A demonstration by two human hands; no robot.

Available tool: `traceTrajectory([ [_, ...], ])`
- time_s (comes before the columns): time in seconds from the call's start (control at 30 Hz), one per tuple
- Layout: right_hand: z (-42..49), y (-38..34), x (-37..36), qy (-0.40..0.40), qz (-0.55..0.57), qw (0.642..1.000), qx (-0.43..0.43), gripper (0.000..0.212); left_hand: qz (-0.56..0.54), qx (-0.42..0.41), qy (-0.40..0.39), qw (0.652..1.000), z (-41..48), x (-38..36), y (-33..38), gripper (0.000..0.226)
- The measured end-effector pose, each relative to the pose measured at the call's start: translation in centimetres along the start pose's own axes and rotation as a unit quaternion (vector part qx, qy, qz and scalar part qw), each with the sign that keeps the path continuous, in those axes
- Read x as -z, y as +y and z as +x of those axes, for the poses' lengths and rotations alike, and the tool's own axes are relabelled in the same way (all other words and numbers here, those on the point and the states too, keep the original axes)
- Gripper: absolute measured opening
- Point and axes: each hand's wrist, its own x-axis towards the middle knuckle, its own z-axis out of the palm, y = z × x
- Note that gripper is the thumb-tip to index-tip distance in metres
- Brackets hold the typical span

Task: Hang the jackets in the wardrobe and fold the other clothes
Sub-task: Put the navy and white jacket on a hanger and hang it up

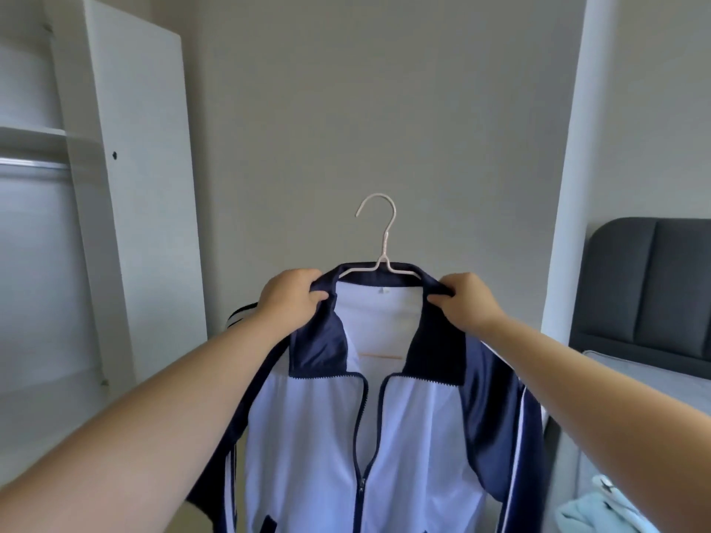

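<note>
Before the wall, the jacket (346, 436) on its hanger (379, 240) is gripped at the collar by left hand (292, 298) and right hand (467, 302). Soft, slippery fabric is judged best carried by the hanger hook.

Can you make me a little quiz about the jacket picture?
1. True or false: the jacket is already on the hanger.
2. Which hand holds the collar? A) only the left hand B) only the right hand C) both
3. Fill in: the wardrobe rail is on the ___ side of the picture.

Key: 1 true, the hanger's arms go inside the collar. 2 C, each hand's fingers pinch one side of the collar. 3 left.
</note>
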Motion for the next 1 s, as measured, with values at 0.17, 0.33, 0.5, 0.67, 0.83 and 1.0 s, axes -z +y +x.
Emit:
traceTrajectory([
  [0.17, -0.2, -0.6, -1.2, 0.216, 0.101, 0.971, 0.012, 0.014, 0.02, -0.068, 0.288, 0.955, -1.9, -0.5, 2.2, 0.012],
  [0.33, -0.8, 1.0, -2.3, 0.147, 0.027, 0.988, -0.025, 0.01, 0.105, -0.054, 0.053, 0.992, -3.3, -2.7, 0.8, 0.026],
  [0.5, -1.5, 1.8, -2.0, 0.189, 0.041, 0.981, 0.009, 0.009, 0.032, -0.086, -0.008, 0.996, -2.3, -1.7, 1.0, 0.035],
  [0.67, -1.8, 2.0, -1.1, 0.178, 0.042, 0.982, 0.045, 0.011, 0.054, -0.048, -0.11, 0.991, -0.9, -0.8, 1.7, 0.021],
  [0.83, -1.7, 1.8, 0.4, 0.192, 0.002, 0.981, 0.009, 0.009, 0.046, -0.009, -0.05, 0.998, -0.6, -1.4, 3.1, 0.035],
  [1.0, -2.4, 1.1, 4.4, 0.262, 0.0, 0.965, -0.002, 0.01, -0.097, -0.009, -0.034, 0.995, -0.2, -0.6, 4.1, 0.029],
])
